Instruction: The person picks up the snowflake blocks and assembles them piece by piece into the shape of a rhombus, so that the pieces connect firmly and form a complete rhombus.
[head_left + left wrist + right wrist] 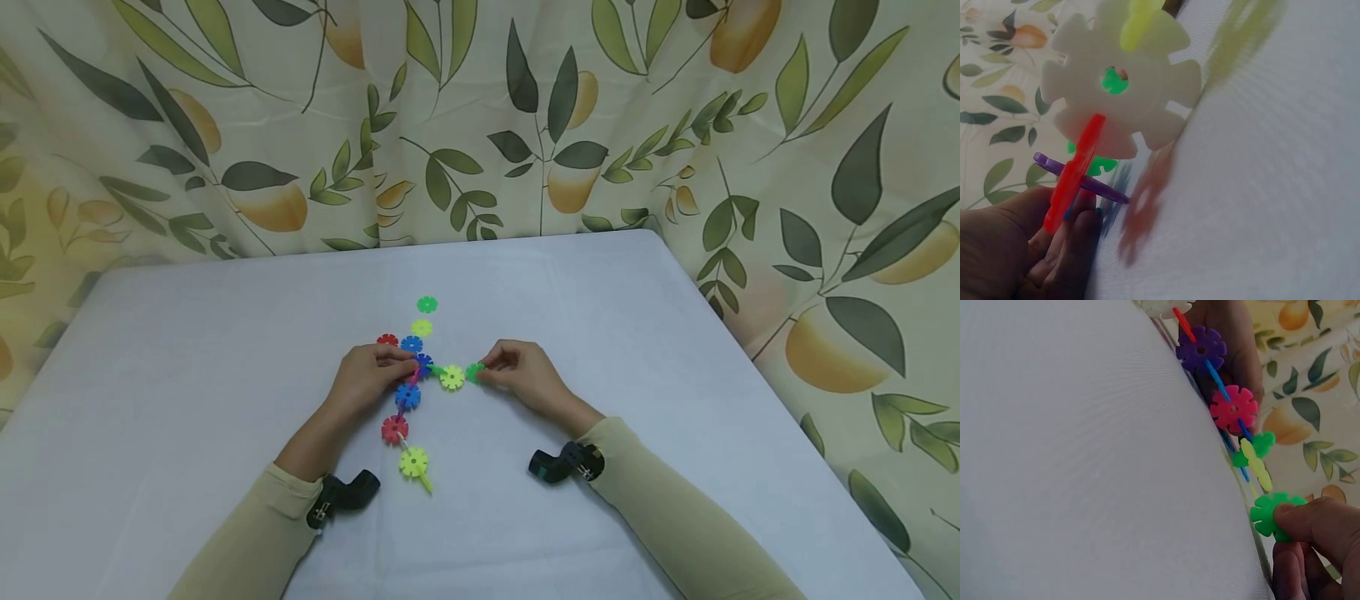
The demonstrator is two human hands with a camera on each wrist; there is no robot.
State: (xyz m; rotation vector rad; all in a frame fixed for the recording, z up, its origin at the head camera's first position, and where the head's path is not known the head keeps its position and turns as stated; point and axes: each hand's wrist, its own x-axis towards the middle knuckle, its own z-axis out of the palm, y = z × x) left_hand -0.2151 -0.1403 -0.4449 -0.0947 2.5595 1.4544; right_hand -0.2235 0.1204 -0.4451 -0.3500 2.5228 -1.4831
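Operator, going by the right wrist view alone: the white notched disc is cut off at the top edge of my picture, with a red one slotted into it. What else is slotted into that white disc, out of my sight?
Observer: The left wrist view shows a yellow notched disc, seen edge-on, slotted into the rim of the white notched disc.
Operator: Is the yellow one the last at that end?
Observer: No. The head view shows one more piece past it, at the near end: a yellow-green disc, seen nearly edge-on.
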